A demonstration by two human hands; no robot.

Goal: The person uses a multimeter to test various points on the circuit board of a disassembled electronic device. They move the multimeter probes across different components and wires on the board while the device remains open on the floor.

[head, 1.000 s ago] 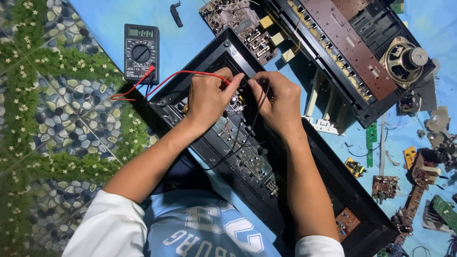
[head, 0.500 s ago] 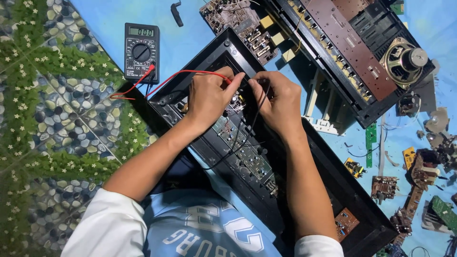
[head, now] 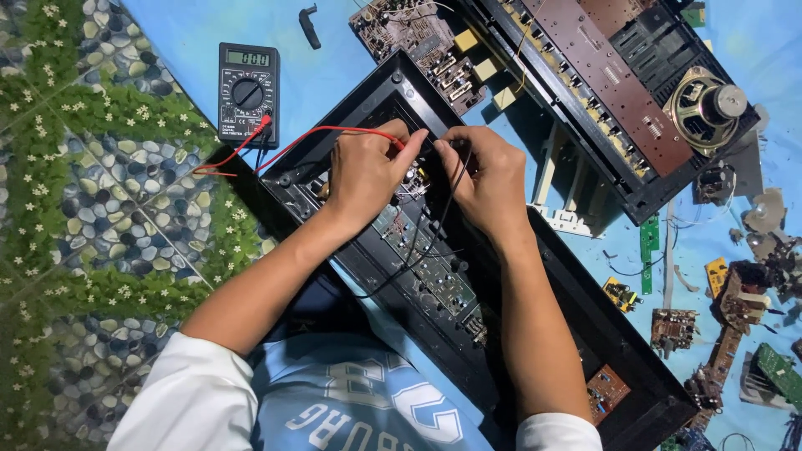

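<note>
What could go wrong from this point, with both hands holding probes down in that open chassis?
Both probe tips sit close together where the left hand and right hand meet, so a slip might bridge neighbouring contacts. The black lead drapes over the circuit board and could snag. The red lead runs taut-looking to the multimeter; a tug may drag it.

Short white sleeves [head: 200, 392] on both arms; light blue jersey front [head: 359, 401] with white printed lettering; forearms bare, no watch, rings or gloves.
</note>
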